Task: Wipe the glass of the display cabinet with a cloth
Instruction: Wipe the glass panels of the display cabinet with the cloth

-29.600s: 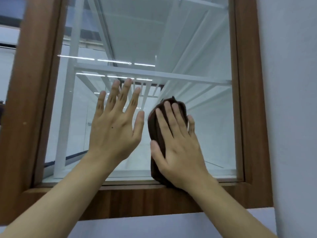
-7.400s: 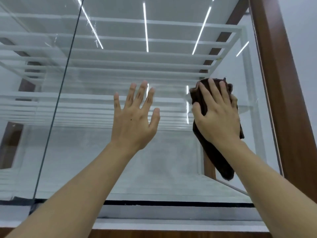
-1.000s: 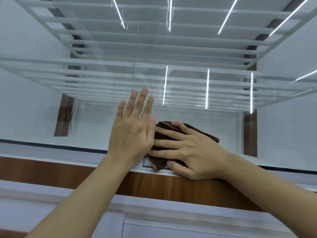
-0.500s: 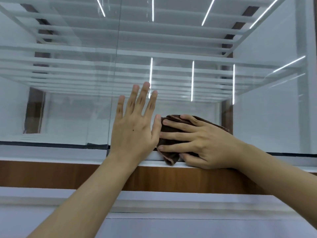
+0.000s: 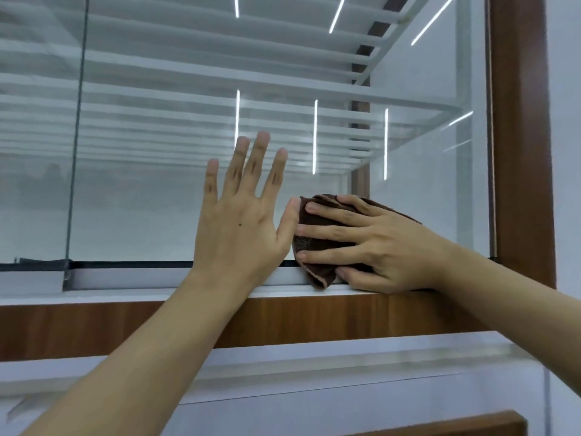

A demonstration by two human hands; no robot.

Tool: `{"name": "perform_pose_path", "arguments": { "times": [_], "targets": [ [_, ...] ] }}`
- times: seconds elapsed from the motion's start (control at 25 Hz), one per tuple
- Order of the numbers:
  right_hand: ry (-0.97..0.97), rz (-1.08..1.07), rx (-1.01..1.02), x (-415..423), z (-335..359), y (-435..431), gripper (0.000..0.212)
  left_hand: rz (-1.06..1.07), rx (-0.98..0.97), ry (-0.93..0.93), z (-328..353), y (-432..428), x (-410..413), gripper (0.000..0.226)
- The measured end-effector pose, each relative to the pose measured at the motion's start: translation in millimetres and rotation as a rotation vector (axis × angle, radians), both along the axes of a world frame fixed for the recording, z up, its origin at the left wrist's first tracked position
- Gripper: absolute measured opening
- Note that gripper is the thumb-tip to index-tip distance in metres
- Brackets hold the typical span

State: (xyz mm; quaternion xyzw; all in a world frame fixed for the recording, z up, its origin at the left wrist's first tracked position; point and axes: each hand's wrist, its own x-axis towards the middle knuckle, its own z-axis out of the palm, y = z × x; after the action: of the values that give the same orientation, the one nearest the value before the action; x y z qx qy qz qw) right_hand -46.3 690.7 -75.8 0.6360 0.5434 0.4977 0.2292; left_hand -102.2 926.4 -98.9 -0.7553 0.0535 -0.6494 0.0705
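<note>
Sliding nearer the brown wooden frame (image 5: 522, 136), right hand (image 5: 386, 247), grip flat, presses dark-brown cloth (image 5: 316, 270) on clear glass (image 5: 141, 199); left hand (image 5: 239, 234) splayed; bottom strip seems nearly wiped.

Brown wood-grain post (image 5: 522, 152), upright at 3 o'clock, with a plain pale wall (image 5: 566, 121) just beside it at the far right. Matching wood rail (image 5: 94, 328) runs level from 9 to 4 o'clock, with a white ledge (image 5: 314, 366) below it and a further wood panel (image 5: 440, 426) at 5 o'clock. White horizontal bars (image 5: 188, 73) are stacked from 9 to 1 o'clock, with several thin bright light strips (image 5: 315, 136), upright near centre and slanting at 1 o'clock.
</note>
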Motion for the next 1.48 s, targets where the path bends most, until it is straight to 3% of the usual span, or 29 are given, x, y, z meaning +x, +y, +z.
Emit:
{"name": "perform_pose_path", "arguments": {
  "times": [0.4,0.64,0.92,1.12,1.48],
  "targets": [
    [0.026,-0.121,0.166,17,-5,-73,0.052,0.02,0.004,-0.028,7,-50,27,0.066],
    [0.29,-0.166,0.704,27,-23,-102,0.061,-0.003,0.007,-0.034,8,-49,27,0.066],
    [0.38,-0.056,0.983,24,-23,-55,0.06,-0.046,0.001,-0.03,8,-42,22,0.065],
    [0.315,0.116,0.834,14,-25,-5,0.051,-0.049,-0.02,-0.012,9,-14,5,0.064],
    [0.255,0.111,0.779,-11,-26,76,0.053,-0.08,0.053,-0.02,1,44,-8,0.061]
  ]
}}
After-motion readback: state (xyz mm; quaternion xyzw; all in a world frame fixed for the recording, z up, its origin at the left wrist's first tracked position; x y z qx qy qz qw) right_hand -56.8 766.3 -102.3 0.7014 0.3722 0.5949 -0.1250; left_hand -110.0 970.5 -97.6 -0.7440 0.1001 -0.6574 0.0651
